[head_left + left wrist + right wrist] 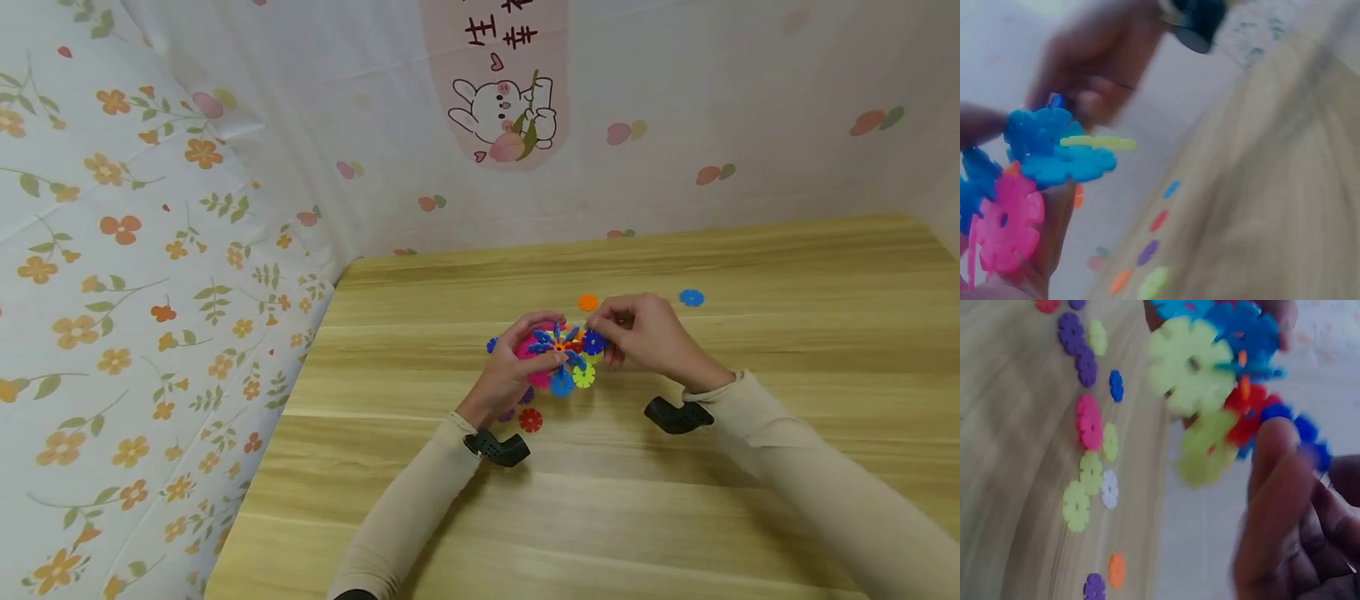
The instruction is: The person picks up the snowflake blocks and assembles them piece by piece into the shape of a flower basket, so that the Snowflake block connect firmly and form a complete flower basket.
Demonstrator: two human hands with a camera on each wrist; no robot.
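In the head view the left hand (513,367) grips a cluster of joined notched discs, blue pieces (558,337) around an orange centre, with pink, red and yellow-green (584,374) ones. Beside it, the right hand (648,337) pinches a dark blue disc (594,342) at the cluster's right side. The right wrist view has this dark blue disc (1307,434) between thumb and fingers, against a red disc (1250,412); whether they are joined, I cannot tell. A pink disc (1011,225) of the cluster is near the left palm in the left wrist view.
Loose discs lie on the wooden table (420,333) under and around the hands: a red one (530,419) nearest the front, an orange one (588,302) and a light blue one (692,297) farther back. Patterned cloth (337,108) hangs behind and at the left.
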